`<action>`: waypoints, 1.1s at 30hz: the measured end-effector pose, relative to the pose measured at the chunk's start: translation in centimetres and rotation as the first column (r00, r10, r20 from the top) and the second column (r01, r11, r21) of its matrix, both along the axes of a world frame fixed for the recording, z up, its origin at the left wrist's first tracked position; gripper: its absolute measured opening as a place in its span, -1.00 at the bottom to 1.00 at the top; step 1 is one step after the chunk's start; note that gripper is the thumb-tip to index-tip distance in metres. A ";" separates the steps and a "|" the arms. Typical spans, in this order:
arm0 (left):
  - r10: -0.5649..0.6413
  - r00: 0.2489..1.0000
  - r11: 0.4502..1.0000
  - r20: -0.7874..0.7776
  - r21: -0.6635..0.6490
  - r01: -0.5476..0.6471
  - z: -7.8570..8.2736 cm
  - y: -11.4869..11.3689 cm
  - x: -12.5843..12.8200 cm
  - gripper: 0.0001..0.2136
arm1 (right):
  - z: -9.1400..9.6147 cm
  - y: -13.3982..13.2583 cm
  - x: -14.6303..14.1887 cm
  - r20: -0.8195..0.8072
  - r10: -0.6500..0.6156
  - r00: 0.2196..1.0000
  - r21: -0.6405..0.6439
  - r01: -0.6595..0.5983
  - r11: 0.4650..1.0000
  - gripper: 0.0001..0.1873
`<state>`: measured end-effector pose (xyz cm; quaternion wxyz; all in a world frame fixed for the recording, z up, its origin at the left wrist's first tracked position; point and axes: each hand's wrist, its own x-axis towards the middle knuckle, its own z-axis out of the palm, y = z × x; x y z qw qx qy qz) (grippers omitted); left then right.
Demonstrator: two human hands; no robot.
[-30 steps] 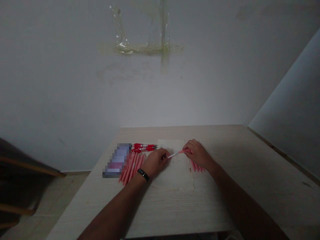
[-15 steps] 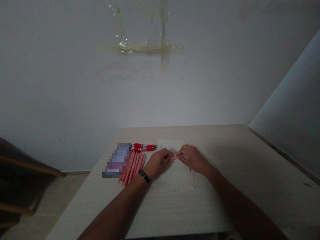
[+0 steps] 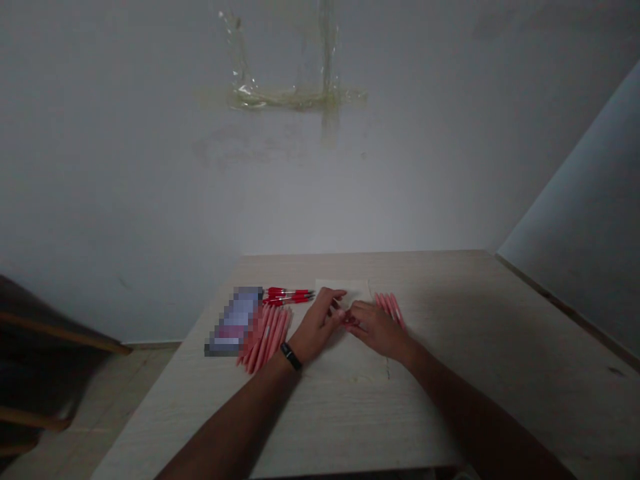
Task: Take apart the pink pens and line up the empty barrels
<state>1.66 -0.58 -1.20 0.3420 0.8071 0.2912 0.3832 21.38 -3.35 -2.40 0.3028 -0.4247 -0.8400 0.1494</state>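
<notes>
The pale wall [image 3: 425, 173] fills 12 o'clock, with the wooden table [image 3: 500, 320] below it; clock directions run from where the hands meet. Two forearms reach in from 7 and 5 o'clock. The left hand [image 3: 316, 328] is half open, index finger raised apart from the thumb; I cannot tell whether its other fingertips grip anything. The right hand [image 3: 377, 331] lies palm down, fingers curled and pinching a pink pen [image 3: 350, 321] at the clock's centre, mostly hidden.

Half a second ago more of that pen showed between the hands; they have since drawn together, and the right hand has uncovered the pink pens at 3 o'clock.

Counted: one white sheet [image 3: 345, 363] beneath the hands; one pixelated device [image 3: 234, 321] at 9 o'clock; left-hand pink pens [image 3: 267, 339] just below 9, at least five, overlapping; red pens [image 3: 287, 295] at 10, at least three; right-hand pink pens [image 3: 390, 307], about four; one black wristband [image 3: 291, 356] at 8.
</notes>
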 end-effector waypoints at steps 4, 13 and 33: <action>0.015 0.993 0.999 0.115 -0.052 -0.009 -0.1 0.5 -0.4 -0.55 | 0.2 0.0 0.0 -0.079 0.011 0.997 -0.001 -0.011 1.000 -0.95; 0.172 0.985 0.977 -0.027 -0.122 -0.175 -0.5 1.8 -1.2 -0.66 | 0.7 -0.5 0.6 -0.049 -0.198 0.979 -0.019 0.198 0.980 -0.94; 0.146 0.877 0.989 -0.458 0.063 -0.132 -0.8 1.2 -0.9 -0.81 | 1.2 0.2 1.6 0.047 -0.254 0.966 -0.047 0.257 0.965 -0.91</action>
